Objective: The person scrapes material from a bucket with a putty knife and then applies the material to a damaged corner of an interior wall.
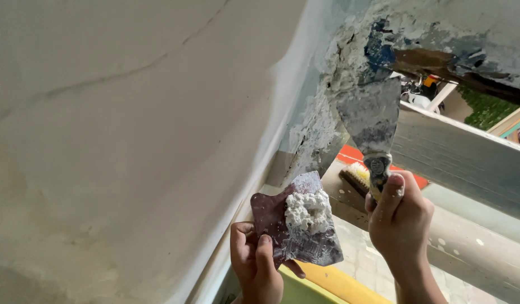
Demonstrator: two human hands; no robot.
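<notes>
Head view: looked up along a cream plastered wall (119,141), cracked in a long line near the top, to a broken corner (338,73) where filler, flaked blue paint and bare patches showed.

Right hand (400,217): grip closed around the handle of a putty knife (372,121), forefinger laid up along the handle. Blade raised, its wide edge touching the rough corner, face smeared grey.

Left hand (254,262): lower, grip clamped on the bottom corner of a flat dark plate (296,228), thumb across its face. Plate tilted toward the wall, carrying a lump of white filler (307,211) near its upper middle. Plate well below the blade, not touching it.

Behind the knife: a grey metal rail (462,157) slanting to the right, a pale round pipe (473,253) lower down, a brush with yellow bristles (355,175) on something red, a yellow-green edge (327,284) at the bottom.

Judged for doing this well: blade best kept at a shallow angle, pressed firmly so filler packed into the hollows rather than riding over them; loose flakes scraped off first; plate held close beneath to catch droppings; short strokes, feathered out onto the sound wall.
</notes>
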